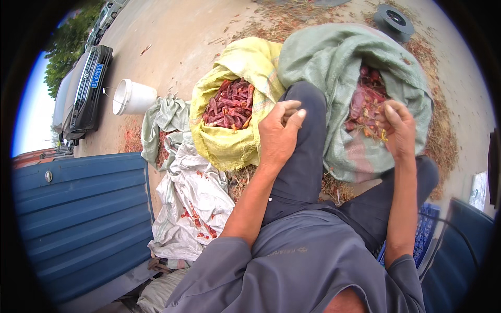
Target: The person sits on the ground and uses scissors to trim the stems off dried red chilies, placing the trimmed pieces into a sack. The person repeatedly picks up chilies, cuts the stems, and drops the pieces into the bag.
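My left hand [281, 131] is over my left knee, fingers curled and thumb held out. Whether its palm holds anything is hidden. Just left of it stands a yellow woven sack [223, 150], its mouth rolled back around dark red dried chilies [229, 103]. A larger green woven sack [309, 58] rests between my knees, holding more dried chilies [368, 94]. At this sack's mouth, my right hand [399, 125] has thumb and fingers bent around a clump of chilies with pale stems [377, 131], partly blurred.
A white bucket [137, 98] lies tipped beyond a crumpled green sack [166, 113]. White sacking [191, 203] bears red scraps. A blue ribbed metal panel [82, 203] stands at left, a parked car [86, 90] behind. Plant litter [442, 137] and a grey spool [393, 21] lie beyond the sacks.
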A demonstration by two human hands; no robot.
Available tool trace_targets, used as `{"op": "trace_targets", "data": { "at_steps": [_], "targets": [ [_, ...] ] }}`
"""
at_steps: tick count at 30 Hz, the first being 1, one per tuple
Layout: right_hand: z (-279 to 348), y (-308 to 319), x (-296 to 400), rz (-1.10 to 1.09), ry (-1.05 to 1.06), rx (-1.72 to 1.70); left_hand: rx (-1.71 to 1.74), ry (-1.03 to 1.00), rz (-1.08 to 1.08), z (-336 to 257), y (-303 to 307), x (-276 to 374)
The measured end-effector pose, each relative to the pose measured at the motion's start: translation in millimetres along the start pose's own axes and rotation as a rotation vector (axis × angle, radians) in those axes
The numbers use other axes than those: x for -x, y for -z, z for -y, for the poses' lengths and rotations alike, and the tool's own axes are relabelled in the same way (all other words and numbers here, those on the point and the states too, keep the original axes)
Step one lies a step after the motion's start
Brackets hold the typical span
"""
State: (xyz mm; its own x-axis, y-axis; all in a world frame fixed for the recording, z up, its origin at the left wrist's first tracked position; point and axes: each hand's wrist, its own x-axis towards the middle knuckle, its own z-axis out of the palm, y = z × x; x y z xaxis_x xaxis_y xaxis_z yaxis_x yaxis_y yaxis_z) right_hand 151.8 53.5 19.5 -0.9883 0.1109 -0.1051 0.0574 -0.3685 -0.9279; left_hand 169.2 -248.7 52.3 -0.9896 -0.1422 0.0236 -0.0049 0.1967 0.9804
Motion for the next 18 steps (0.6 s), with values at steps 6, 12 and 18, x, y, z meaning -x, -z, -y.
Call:
{"op": "trace_targets", "data": {
  "at_steps": [6,12,18],
  "targets": [
    [-17,-22,68,-0.04,-0.056,-0.151,-0.004,-0.162,0.375,-30,-68,24],
    [-31,-34,109,-0.049,-0.091,-0.137,0.029,-0.093,0.567,-6,-82,44],
    [-30,-34,113,-0.037,0.036,0.226,0.148,-0.099,0.556,17,-81,45]
  ]
}}
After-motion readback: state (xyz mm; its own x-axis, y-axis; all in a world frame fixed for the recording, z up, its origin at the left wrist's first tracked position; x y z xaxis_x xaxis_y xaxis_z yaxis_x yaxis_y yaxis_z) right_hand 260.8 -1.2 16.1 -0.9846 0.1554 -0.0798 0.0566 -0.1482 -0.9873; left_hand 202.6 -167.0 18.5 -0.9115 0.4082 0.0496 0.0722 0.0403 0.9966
